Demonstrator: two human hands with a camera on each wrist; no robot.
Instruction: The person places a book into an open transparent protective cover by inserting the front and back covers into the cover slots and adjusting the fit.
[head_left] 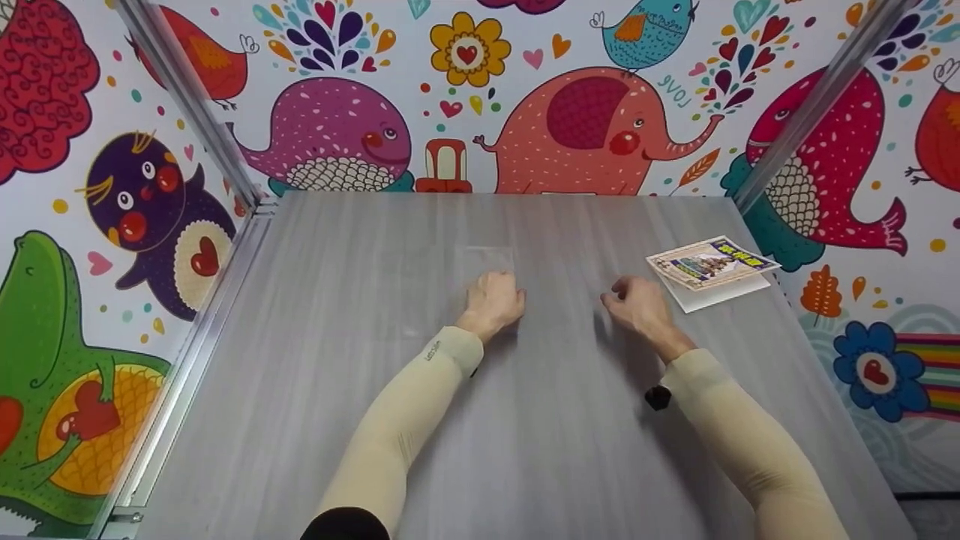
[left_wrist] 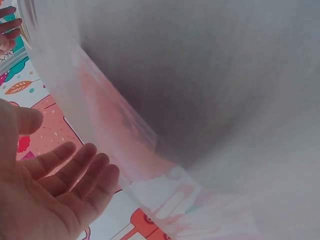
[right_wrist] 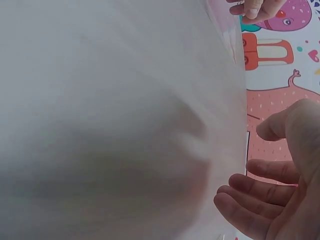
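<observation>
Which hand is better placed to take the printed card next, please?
Probably the right hand: it looks empty, its fingers are relaxed, and it is nearer to the printed card. The left hand, also empty, is near the clear plastic sheet.

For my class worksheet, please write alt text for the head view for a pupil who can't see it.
A person's cream-sleeved arms reach over a grey table: the left hand near a faint clear sheet, the right hand near a printed leaflet. Cartoon animals cover the wall behind.
</observation>
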